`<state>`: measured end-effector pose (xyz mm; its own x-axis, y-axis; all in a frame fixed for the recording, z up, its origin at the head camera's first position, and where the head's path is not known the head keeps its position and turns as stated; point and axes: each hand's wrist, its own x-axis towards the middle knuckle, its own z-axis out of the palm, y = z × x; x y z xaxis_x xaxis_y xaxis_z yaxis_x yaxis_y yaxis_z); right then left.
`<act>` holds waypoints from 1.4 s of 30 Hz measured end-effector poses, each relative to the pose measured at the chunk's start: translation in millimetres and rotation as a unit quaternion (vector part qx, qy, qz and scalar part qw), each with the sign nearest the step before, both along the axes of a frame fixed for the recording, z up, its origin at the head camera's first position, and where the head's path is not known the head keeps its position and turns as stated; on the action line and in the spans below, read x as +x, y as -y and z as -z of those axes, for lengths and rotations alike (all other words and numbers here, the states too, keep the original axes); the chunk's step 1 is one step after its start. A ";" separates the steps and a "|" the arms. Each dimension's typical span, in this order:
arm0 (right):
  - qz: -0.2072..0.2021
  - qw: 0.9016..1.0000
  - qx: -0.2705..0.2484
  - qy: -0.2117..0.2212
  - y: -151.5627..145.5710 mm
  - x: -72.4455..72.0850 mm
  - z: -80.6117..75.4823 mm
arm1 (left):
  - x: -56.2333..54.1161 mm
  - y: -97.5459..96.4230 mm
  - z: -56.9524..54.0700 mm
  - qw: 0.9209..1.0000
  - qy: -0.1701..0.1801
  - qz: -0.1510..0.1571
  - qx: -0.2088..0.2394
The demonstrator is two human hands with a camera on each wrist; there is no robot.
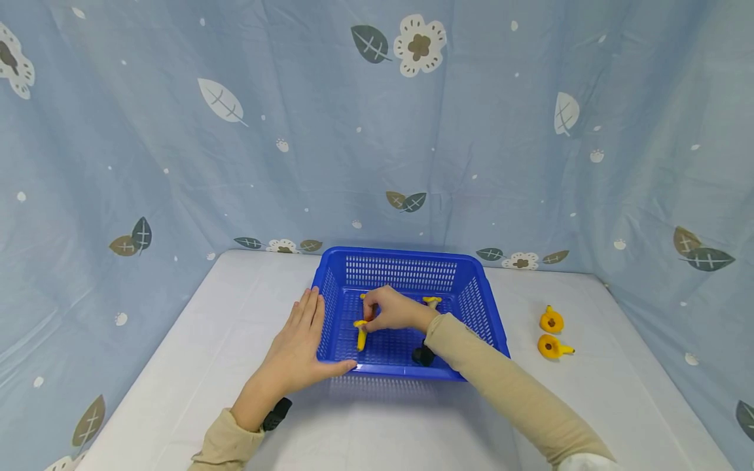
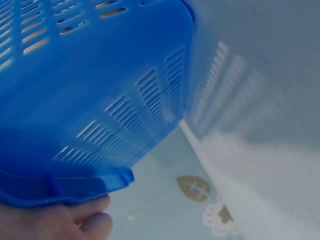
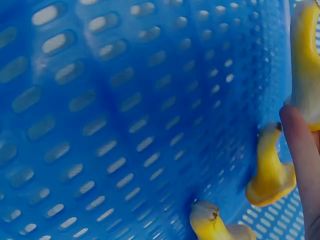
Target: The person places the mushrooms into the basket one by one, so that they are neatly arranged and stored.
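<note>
A blue plastic basket [image 1: 406, 374] with slotted walls stands on the white table. My left hand [image 1: 300, 343] rests at its near left corner, fingers straight along the left rim and thumb along the front rim. Inside the basket, my right hand [image 1: 389, 311] pinches a yellow gourd [image 1: 361, 337] by its wider end, the curved neck pointing away from the fingers. The right wrist view shows a fingertip against this gourd [image 3: 303, 60]. Another yellow gourd [image 3: 270, 175] lies below it, and a paler-tipped gourd [image 3: 205, 220] shows at the bottom edge.
To the right of the basket, two yellow gourds lie on the table: a rear gourd [image 1: 551, 320] and a front gourd [image 1: 552, 347]. A gourd with a pale stem [image 1: 432, 301] is at the basket's back right. A blue patterned curtain [image 1: 330, 131] hangs behind and at both sides.
</note>
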<state>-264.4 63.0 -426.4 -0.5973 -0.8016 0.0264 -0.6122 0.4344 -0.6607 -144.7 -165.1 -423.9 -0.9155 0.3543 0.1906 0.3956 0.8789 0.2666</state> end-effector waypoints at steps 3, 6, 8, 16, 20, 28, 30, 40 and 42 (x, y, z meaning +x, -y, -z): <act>-0.018 0.999 0.021 -0.017 2.5 1.3 0.8 | -0.3 0.0 0.2 1.000 -0.002 0.000 0.002; -0.027 0.999 0.033 -0.032 4.8 2.5 0.8 | -0.6 0.1 0.5 1.000 -0.005 0.001 0.002; -0.027 0.998 0.036 -0.038 5.9 3.1 1.0 | -0.8 0.3 0.8 1.000 -0.007 0.002 0.002; -0.021 0.996 0.069 -0.044 8.9 2.6 5.1 | -1.1 0.1 1.3 1.000 -0.013 0.004 0.002; -0.018 0.997 0.068 -0.045 9.1 1.7 7.0 | -0.4 -0.1 -0.3 1.000 -0.009 0.005 0.004; -0.017 0.997 0.070 -0.042 8.5 2.1 5.8 | 0.8 -0.2 -1.7 1.000 -0.003 0.002 0.003; -0.017 0.997 0.073 -0.037 8.5 2.0 5.4 | 0.5 0.0 -1.2 1.000 -0.002 0.002 0.005; -0.029 0.996 0.072 -0.048 5.8 -0.3 4.0 | -0.2 0.0 -0.8 1.000 0.001 0.001 0.005; -0.029 0.996 0.065 -0.049 4.3 -1.7 2.5 | -0.6 0.0 -0.7 1.000 0.001 0.002 0.005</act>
<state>-266.0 58.7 -428.9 -0.5497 -0.8350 -0.0247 -0.6971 0.4748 -0.5373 -145.2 -165.1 -423.3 -0.9143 0.3563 0.1926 0.3989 0.8747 0.2752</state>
